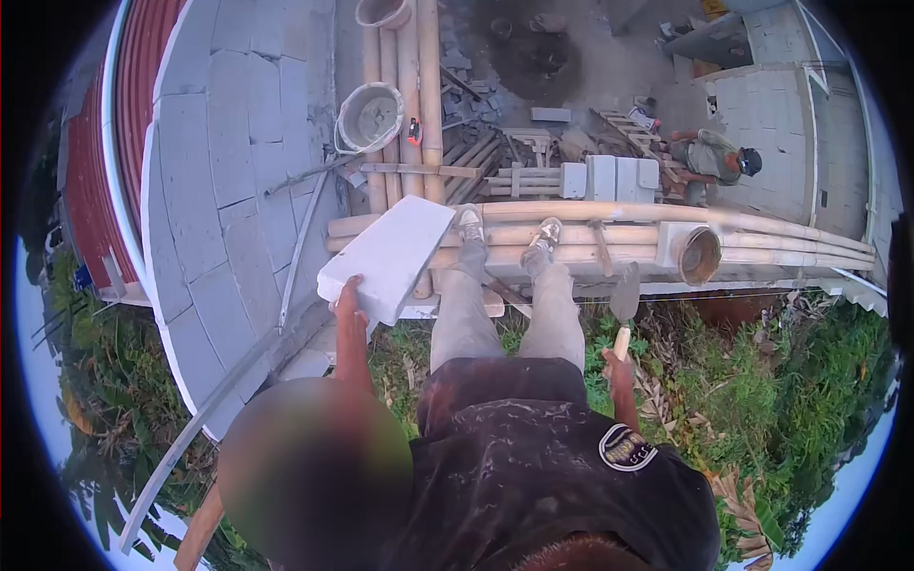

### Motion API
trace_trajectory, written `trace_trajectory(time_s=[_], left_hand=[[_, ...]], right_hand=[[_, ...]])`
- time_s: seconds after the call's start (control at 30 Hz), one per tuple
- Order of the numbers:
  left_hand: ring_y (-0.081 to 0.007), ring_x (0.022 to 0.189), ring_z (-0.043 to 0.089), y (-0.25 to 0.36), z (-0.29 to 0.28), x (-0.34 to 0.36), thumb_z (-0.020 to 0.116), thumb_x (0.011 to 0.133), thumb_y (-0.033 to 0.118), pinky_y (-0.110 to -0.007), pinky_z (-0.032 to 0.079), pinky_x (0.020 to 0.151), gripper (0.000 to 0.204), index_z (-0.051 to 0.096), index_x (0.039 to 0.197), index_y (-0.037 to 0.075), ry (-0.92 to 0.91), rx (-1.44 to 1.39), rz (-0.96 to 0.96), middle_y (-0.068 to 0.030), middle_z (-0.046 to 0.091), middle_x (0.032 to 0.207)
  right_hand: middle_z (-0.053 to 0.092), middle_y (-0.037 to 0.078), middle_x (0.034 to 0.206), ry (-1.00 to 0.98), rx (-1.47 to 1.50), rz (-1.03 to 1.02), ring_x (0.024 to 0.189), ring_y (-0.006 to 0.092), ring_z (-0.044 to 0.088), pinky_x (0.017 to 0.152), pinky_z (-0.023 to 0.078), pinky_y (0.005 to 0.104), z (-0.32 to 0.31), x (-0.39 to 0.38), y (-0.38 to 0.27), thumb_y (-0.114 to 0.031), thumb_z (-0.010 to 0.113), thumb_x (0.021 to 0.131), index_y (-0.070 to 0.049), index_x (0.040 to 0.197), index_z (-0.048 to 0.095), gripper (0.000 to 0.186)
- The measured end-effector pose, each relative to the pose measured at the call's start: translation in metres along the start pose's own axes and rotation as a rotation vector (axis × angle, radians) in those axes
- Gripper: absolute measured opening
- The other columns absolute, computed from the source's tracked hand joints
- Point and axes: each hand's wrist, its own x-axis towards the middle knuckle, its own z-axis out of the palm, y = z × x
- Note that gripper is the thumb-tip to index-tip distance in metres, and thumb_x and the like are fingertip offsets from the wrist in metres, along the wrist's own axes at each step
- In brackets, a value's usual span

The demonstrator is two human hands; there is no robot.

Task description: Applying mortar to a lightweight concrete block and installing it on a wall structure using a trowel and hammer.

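Observation:
My left hand (349, 297) grips the near edge of a large pale lightweight block (390, 252). The block is tilted, and its far end reaches over the bamboo poles beside my feet. Whether it rests on anything underneath, I cannot tell. On the other side of my legs, my right hand (619, 364) is closed around the light handle of a trowel (625, 295). Its grey blade points away from me and looks bare. A hammer (601, 247) lies across the poles just beyond the blade.
I stand on bamboo poles (762, 228) high above the ground. A bucket (700, 255) sits at the right, another bucket (371, 117) at the far left. A block wall (219, 171) rises on my left. Below, a co-worker (714, 157) is near stacked blocks (619, 178). Plants (762, 381) grow behind.

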Motion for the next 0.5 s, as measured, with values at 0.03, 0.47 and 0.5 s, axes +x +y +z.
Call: trace_trajectory(time_s=[0.03,0.47,0.5], left_hand=[[-0.0276,0.121,0.045,0.001,0.008,-0.015,0.076,0.065,0.031,-0.060,0.028,0.095,0.083,0.037,0.138,0.021,0.111,0.036,-0.133,-0.0059,0.047,0.134],[-0.0277,0.117,0.048,0.017,0.017,0.029,0.068,0.072,0.039,-0.053,0.032,0.090,0.056,0.051,0.123,0.023,0.354,-0.501,-0.618,-0.0027,0.055,0.123],[-0.0277,0.117,0.048,0.015,0.017,0.039,0.068,0.072,0.039,-0.053,0.032,0.090,0.056,0.051,0.123,0.023,0.351,-0.505,-0.622,-0.0027,0.055,0.123]], right_hand=[[0.050,0.000,0.070,0.029,-0.007,0.000,0.049,0.0109,0.046,0.045,0.039,0.0265,-0.012,-0.003,0.000,-0.024,0.074,0.078,-0.005,0.099,0.055,0.034],[0.052,-0.001,0.071,0.129,-0.393,-0.112,0.057,0.0100,0.049,0.050,0.039,0.0269,0.008,-0.003,-0.031,-0.033,0.071,0.082,-0.005,0.094,0.059,0.033],[0.052,-0.001,0.071,0.109,-0.383,-0.128,0.057,0.0100,0.049,0.050,0.039,0.0269,0.015,-0.005,-0.037,-0.033,0.071,0.082,-0.005,0.094,0.059,0.033]])
